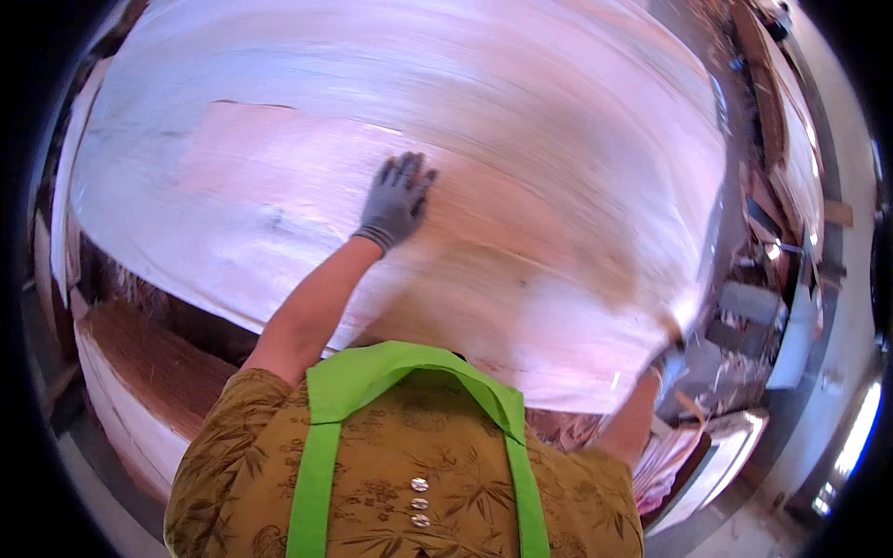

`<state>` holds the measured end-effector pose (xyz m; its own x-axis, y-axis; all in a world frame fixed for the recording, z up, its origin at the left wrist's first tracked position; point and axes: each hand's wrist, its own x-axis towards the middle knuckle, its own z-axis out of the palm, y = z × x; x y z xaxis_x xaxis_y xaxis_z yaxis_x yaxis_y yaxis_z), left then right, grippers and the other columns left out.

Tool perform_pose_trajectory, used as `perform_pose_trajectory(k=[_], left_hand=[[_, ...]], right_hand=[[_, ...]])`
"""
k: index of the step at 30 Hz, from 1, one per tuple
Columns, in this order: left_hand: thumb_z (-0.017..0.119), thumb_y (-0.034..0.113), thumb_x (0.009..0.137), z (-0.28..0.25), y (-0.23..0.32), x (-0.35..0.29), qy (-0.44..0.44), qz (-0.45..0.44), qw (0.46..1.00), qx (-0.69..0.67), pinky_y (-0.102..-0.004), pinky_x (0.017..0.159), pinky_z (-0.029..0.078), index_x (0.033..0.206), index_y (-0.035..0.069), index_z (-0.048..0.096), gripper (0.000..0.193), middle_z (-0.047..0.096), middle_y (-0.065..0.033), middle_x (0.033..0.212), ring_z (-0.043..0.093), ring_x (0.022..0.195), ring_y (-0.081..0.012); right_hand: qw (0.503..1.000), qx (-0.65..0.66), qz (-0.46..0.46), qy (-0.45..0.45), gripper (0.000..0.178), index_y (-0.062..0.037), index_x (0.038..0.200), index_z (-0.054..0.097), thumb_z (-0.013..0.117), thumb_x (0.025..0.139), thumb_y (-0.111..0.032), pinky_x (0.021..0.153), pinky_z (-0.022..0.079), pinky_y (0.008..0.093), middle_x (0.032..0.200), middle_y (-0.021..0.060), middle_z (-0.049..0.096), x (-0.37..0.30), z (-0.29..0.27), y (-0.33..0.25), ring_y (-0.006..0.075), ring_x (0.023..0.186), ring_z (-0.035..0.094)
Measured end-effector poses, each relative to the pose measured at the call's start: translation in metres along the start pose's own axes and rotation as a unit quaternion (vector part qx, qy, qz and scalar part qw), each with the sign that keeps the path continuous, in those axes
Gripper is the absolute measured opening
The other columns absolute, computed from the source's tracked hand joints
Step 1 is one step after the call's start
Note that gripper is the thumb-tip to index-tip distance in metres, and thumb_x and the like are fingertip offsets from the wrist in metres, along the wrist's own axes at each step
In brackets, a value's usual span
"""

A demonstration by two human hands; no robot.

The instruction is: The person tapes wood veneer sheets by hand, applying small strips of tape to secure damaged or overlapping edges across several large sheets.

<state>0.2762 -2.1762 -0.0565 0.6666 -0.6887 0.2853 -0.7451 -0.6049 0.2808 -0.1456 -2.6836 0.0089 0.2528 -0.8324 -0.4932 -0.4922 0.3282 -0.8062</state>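
My left hand (395, 203), in a grey knit glove, lies flat with its fingers stretched out on a large pale sheet that looks like wood veneer (279, 56). Beneath and beside it is a pinkish rectangular patch (270, 144), its far edge a thin dark line. At the sheet's near right edge is my right hand (666, 361), low and smeared by motion. Its fingers do not show clearly, and I cannot make out whether it holds anything. A brownish blur touches the sheet's edge just above it.
A stack of thin brown-edged sheets (153, 372) stands at the lower left. More stacked sheets (791, 121) run along the right side. Scraps and a grey block (750, 303) lie on the floor at the right, near a propped pale board (793, 339).
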Motion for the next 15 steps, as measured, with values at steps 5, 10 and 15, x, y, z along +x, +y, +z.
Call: perform_pose_trajectory(k=[5, 10, 15], left_hand=[[0.052, 0.02, 0.081, 0.002, 0.001, -0.002, 0.012, 0.0, 1.0, -0.018, -0.0512, 0.106, 0.023, 0.127, 0.013, 0.049, 0.047, 0.037, -0.0197, 0.138, 0.035, 0.127, -0.0376], [0.054, 0.022, 0.081, 0.0, -0.002, -0.007, 0.023, -0.002, 1.0, 0.004, -0.0503, 0.106, 0.024, 0.126, 0.013, 0.05, 0.046, 0.037, -0.0185, 0.138, 0.035, 0.127, -0.0365], [0.056, 0.025, 0.08, -0.011, -0.013, 0.004, -0.049, 0.041, 0.998, -0.008, -0.0481, 0.106, 0.025, 0.127, 0.014, 0.048, 0.049, 0.037, -0.0171, 0.138, 0.036, 0.127, -0.0331]], right_hand=[[0.934, -0.116, -0.274, 0.195, 0.041, -0.0027, 0.127, 0.05, 0.048, 0.086, -0.006, 0.068, 0.046, 0.03, 0.099, 0.0064, 0.063, -0.01, 0.01, 0.05, 0.0173, 0.078, 0.056], [0.879, -0.322, -0.339, -0.096, 0.021, -0.0026, 0.098, 0.061, 0.057, 0.083, -0.017, 0.068, 0.047, 0.036, 0.087, 0.0154, 0.066, -0.076, 0.269, -0.005, 0.0236, 0.077, 0.062], [0.869, -0.325, -0.297, -0.228, 0.02, -0.0007, 0.084, 0.059, 0.068, 0.072, -0.014, 0.062, 0.045, 0.0321, 0.072, 0.0103, 0.062, -0.074, 0.379, -0.015, 0.0182, 0.065, 0.057]])
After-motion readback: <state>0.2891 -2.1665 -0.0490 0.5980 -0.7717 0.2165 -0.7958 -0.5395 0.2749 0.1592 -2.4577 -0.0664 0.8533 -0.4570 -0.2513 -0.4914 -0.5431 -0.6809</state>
